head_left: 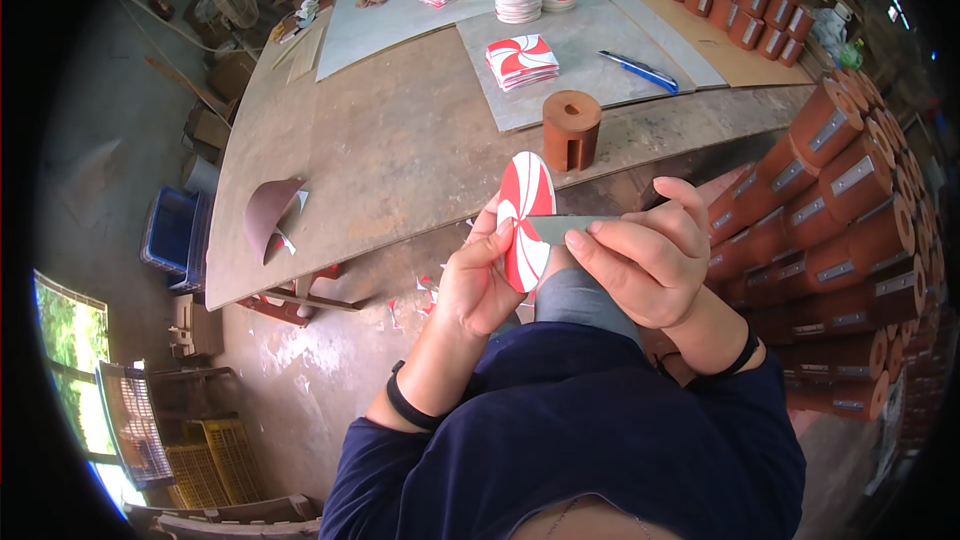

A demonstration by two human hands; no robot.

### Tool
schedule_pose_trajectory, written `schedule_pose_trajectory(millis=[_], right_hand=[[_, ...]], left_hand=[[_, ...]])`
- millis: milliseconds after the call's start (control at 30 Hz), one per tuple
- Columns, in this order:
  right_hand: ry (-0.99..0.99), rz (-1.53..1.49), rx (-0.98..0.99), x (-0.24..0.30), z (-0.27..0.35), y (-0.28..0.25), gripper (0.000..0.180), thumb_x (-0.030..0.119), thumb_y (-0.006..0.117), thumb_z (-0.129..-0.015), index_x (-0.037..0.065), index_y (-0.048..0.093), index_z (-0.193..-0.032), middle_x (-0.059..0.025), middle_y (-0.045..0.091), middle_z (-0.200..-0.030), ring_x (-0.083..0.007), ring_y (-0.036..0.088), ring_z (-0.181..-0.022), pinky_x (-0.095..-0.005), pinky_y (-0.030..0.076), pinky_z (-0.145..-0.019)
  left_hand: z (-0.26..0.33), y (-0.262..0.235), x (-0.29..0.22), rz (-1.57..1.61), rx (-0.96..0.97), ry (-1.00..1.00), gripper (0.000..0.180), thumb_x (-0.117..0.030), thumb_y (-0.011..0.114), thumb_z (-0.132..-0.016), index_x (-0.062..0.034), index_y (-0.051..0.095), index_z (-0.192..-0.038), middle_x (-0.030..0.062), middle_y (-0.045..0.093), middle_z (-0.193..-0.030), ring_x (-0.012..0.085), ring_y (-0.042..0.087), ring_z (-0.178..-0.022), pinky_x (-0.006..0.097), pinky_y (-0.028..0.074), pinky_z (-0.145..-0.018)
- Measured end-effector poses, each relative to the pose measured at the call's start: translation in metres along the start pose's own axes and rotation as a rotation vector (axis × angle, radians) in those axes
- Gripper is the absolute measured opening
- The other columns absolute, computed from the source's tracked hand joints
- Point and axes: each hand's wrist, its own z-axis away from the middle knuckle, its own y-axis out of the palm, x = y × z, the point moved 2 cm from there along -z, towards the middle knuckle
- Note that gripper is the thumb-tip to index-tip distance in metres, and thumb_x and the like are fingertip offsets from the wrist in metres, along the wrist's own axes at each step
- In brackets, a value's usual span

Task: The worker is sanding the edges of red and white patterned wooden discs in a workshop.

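Note:
My left hand [474, 278] grips a round disc [531, 258] with a red and white swirl pattern, holding it upright on edge above my lap. My right hand [650, 255] pinches a thin, flat grey-green strip [562, 230] between thumb and fingers. The strip's far end meets the disc near its middle; I cannot tell whether it is a blade or a piece of sheet. Just beyond the disc, a brown cylinder [571, 130] with a hole in its top and a slot in its side stands at the table's near edge.
On the table [370, 130] lie a stack of swirl-printed squares [522, 62], a blue utility knife [640, 72] and a curved brown sheet [268, 215]. Stacks of swirl discs [517, 2] stand farther back. Many brown cylinders [835, 205] are piled at my right.

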Motion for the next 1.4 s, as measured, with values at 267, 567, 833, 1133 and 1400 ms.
schedule_pose_trajectory(millis=[267, 567, 833, 1133, 1400], right_hand=[[0.006, -0.027, 0.033, 0.002, -0.005, -0.006, 0.023, 0.008, 0.066, -0.058, 0.012, 0.066, -0.080, 0.0043, 0.050, -0.079, -0.0110, 0.044, -0.062, -0.0357, 0.037, -0.083], [-0.032, -0.022, -0.044, 0.002, -0.004, -0.007, 0.022, 0.013, 0.063, -0.057, 0.013, 0.065, -0.079, 0.0069, 0.052, -0.074, -0.0089, 0.040, -0.056, -0.0353, 0.037, -0.081], [0.018, 0.056, -0.037, -0.005, -0.003, -0.005, 0.020, 0.012, 0.061, -0.058, 0.012, 0.066, -0.077, 0.0067, 0.050, -0.073, -0.0093, 0.040, -0.056, -0.0350, 0.036, -0.083], [-0.026, -0.009, 0.064, 0.005, 0.002, -0.003, 0.023, 0.009, 0.063, -0.057, 0.014, 0.065, -0.080, 0.0060, 0.050, -0.080, -0.0109, 0.043, -0.063, -0.0383, 0.032, -0.088], [-0.068, 0.057, 0.037, 0.006, 0.005, 0.000, 0.020, 0.012, 0.064, -0.057, 0.016, 0.065, -0.077, 0.0079, 0.051, -0.079, -0.0092, 0.042, -0.063, -0.0412, 0.032, -0.090]], left_hand=[[0.000, 0.010, 0.003, -0.071, -0.033, 0.007, 0.038, -0.006, 0.041, -0.085, -0.0043, 0.032, -0.122, 0.0126, 0.046, -0.115, 0.0236, 0.048, -0.105, 0.038, 0.041, -0.090], [0.002, 0.010, 0.002, -0.042, -0.066, -0.017, 0.038, -0.008, 0.039, -0.086, -0.0039, 0.030, -0.123, 0.0116, 0.047, -0.115, 0.0223, 0.048, -0.105, 0.036, 0.041, -0.090], [0.001, 0.000, 0.003, 0.146, -0.027, -0.036, 0.043, -0.008, 0.038, -0.087, -0.0035, 0.025, -0.128, 0.0109, 0.044, -0.120, 0.0212, 0.047, -0.107, 0.034, 0.038, -0.092], [0.002, 0.001, 0.001, 0.061, -0.070, -0.006, 0.040, -0.007, 0.038, -0.087, -0.0037, 0.028, -0.125, 0.0104, 0.047, -0.116, 0.0196, 0.050, -0.102, 0.032, 0.043, -0.087], [0.003, 0.001, 0.001, 0.039, -0.225, 0.043, 0.032, -0.005, 0.040, -0.086, -0.0025, 0.035, -0.117, 0.0104, 0.050, -0.110, 0.0189, 0.054, -0.097, 0.030, 0.047, -0.080]])
